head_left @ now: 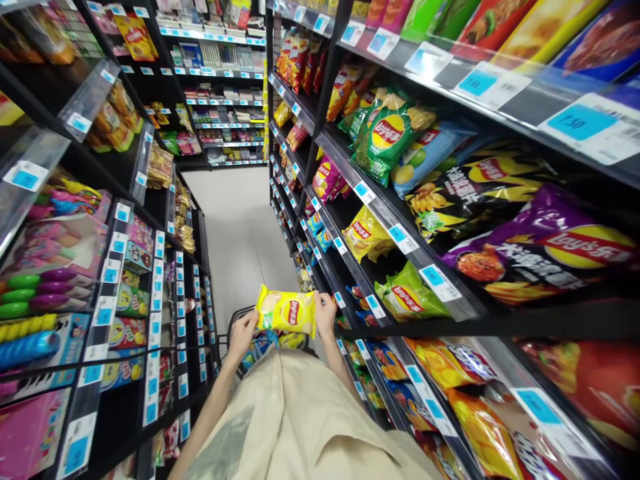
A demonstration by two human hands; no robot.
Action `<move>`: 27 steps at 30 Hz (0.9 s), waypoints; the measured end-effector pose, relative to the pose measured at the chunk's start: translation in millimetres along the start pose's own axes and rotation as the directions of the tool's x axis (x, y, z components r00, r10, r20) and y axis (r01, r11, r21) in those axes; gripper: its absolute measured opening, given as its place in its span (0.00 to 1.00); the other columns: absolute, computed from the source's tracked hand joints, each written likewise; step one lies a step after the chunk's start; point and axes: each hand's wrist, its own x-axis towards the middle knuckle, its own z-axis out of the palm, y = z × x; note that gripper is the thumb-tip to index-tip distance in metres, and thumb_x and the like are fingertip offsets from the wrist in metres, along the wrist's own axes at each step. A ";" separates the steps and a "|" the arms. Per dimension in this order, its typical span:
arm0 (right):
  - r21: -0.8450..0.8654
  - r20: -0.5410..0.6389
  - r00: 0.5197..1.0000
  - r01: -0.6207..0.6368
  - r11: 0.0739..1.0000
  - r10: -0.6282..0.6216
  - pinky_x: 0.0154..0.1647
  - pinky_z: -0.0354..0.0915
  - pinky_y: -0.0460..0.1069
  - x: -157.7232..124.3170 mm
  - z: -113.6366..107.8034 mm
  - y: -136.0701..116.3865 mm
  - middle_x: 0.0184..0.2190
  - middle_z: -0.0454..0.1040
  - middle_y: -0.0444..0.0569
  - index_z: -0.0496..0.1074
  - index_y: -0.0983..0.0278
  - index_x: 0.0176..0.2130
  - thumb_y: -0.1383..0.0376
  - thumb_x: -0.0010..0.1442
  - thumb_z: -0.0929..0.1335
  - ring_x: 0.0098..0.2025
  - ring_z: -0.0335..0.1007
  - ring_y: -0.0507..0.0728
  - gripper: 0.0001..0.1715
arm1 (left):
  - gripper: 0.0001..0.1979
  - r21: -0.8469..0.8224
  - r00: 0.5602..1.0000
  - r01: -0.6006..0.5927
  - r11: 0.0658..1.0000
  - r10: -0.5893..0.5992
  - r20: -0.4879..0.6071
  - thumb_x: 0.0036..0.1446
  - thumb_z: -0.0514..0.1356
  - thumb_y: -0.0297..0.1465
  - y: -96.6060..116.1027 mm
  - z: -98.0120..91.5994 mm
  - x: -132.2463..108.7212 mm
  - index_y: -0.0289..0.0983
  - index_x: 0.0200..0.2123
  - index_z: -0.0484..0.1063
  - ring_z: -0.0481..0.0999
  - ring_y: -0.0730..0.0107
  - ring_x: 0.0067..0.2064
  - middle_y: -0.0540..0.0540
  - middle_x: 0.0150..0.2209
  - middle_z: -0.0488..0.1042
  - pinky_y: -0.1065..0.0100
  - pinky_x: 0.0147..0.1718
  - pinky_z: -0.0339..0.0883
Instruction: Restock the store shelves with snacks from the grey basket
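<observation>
I hold a yellow bag of Lay's chips [286, 311] level in front of me with both hands. My left hand [243, 331] grips its left end and my right hand [325, 313] grips its right end, fingers closed on the edges. Just below the bag sits a black wire basket [235, 320] with several colourful packets inside; my beige clothing hides much of it.
Black shelves on the right [400, 230] carry green, yellow, purple and blue chip bags with blue price tags. Shelves on the left [150, 293] hold sweets and small boxed items. A narrow pale-floored aisle [240, 227] runs ahead to further shelving at the back.
</observation>
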 end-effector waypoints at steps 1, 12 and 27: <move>-0.003 0.028 1.000 0.005 1.000 -0.005 0.35 0.60 0.49 -0.1 -1.7 1.1 0.25 0.68 0.44 0.68 0.62 0.24 0.40 0.62 0.66 0.30 0.63 0.55 0.31 | 0.28 -0.012 0.999 -0.025 1.000 0.025 0.024 0.57 0.58 0.54 -0.1 -1.4 0.1 0.35 0.40 0.80 0.79 0.54 0.46 0.41 0.43 0.83 0.65 0.46 0.70; 0.118 0.240 0.968 -0.102 0.988 0.071 0.30 0.59 0.47 -3.3 5.9 3.5 0.22 0.69 0.44 0.68 0.62 0.24 0.40 0.59 0.68 0.27 0.62 0.53 0.31 | 0.21 0.249 0.995 -0.088 0.965 0.099 -0.031 0.65 0.48 0.49 4.6 -8.9 6.9 0.41 0.36 0.71 0.75 0.62 0.33 0.48 0.30 0.77 0.66 0.34 0.65; 0.336 0.698 0.614 -0.736 0.587 0.370 0.43 0.77 0.52 -34.0 -10.5 22.1 0.50 0.81 0.51 0.76 0.58 0.54 0.50 0.55 0.78 0.46 0.79 0.59 0.31 | 0.20 -0.101 0.979 0.042 0.994 -0.061 -0.195 0.68 0.48 0.49 -45.5 8.0 -9.9 0.41 0.33 0.65 0.68 0.68 0.29 0.52 0.28 0.68 0.70 0.28 0.61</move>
